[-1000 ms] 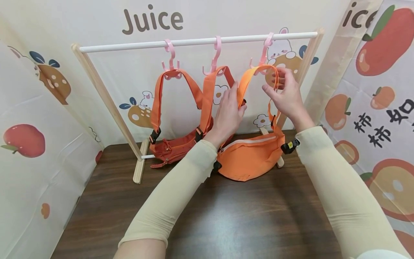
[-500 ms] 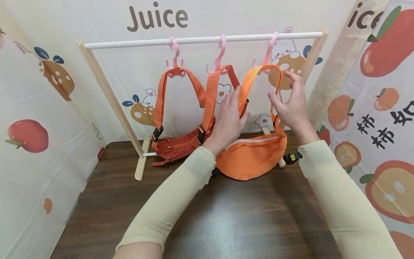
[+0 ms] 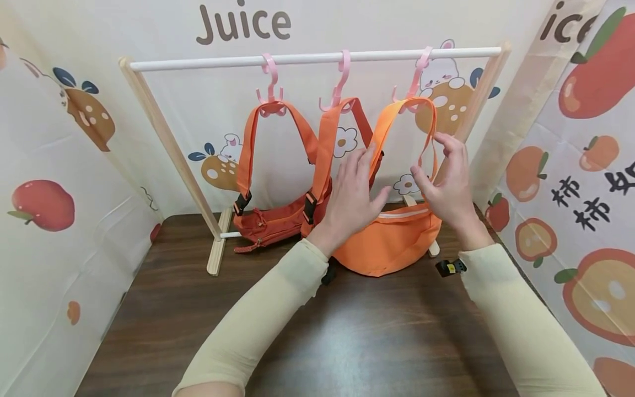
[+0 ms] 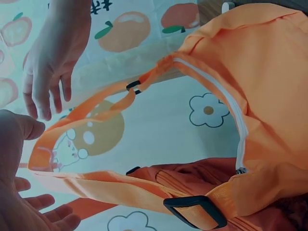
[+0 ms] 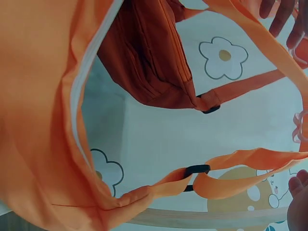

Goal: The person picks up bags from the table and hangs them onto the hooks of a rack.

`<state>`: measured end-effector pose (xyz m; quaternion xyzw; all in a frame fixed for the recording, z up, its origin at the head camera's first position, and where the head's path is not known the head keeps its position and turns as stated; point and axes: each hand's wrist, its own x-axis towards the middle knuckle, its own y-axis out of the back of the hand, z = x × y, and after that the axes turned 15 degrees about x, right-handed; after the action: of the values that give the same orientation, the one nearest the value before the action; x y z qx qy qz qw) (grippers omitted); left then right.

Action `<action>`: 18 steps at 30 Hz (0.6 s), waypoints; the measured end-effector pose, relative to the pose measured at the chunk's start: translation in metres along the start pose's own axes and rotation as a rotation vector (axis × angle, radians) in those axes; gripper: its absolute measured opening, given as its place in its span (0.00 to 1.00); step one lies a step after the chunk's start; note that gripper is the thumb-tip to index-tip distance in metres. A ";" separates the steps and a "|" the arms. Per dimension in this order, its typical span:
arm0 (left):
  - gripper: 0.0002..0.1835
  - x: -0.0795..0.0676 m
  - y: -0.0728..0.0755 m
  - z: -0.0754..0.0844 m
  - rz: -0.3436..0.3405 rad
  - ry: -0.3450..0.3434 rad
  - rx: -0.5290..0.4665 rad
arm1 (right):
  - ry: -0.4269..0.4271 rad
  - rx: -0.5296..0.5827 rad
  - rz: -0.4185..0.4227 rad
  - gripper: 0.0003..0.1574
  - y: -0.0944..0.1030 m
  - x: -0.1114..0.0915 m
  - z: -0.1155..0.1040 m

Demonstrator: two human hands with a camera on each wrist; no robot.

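A bright orange waist bag (image 3: pixel 387 248) hangs by its strap (image 3: pixel 384 127) from the pink hook (image 3: pixel 420 71) at the right, its body low over the table. My left hand (image 3: pixel 347 198) is beside the strap's left side, fingers straight and thumb spread. Across the loop, my right hand (image 3: pixel 448 184) has its thumb and fingers apart, close to the strap's right side. Neither hand grips anything. In the left wrist view, the strap (image 4: pixel 96 185) and its black slider (image 4: pixel 195 211) show plainly, with both hands near the strap's top end.
A white rail (image 3: pixel 307 58) on wooden legs carries more pink hooks. Darker red-orange waist bags (image 3: pixel 278 223) hang on the left and middle ones, partly hidden by my left arm. A black buckle (image 3: pixel 451 268) dangles by my right sleeve. Printed cloth surrounds the brown table (image 3: pixel 377 336).
My right hand has come off the strap and moved downward. The left hand has drawn slightly down, its thumb spreading. The orange waist bag stays hanging on its hook.
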<state>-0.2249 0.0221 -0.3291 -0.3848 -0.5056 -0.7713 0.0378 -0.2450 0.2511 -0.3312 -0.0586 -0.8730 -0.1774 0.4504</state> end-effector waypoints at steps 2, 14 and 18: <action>0.47 -0.005 0.002 0.000 0.009 -0.015 0.002 | 0.019 0.000 -0.019 0.44 0.001 -0.006 0.001; 0.44 -0.036 0.010 -0.001 0.060 -0.098 -0.049 | 0.048 0.001 -0.148 0.45 -0.006 -0.042 -0.004; 0.43 -0.048 0.010 -0.002 0.038 -0.123 -0.064 | 0.065 0.000 -0.167 0.47 -0.010 -0.054 -0.002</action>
<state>-0.1877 -0.0001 -0.3522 -0.4419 -0.4745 -0.7612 0.0091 -0.2143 0.2442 -0.3760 0.0203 -0.8598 -0.2163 0.4622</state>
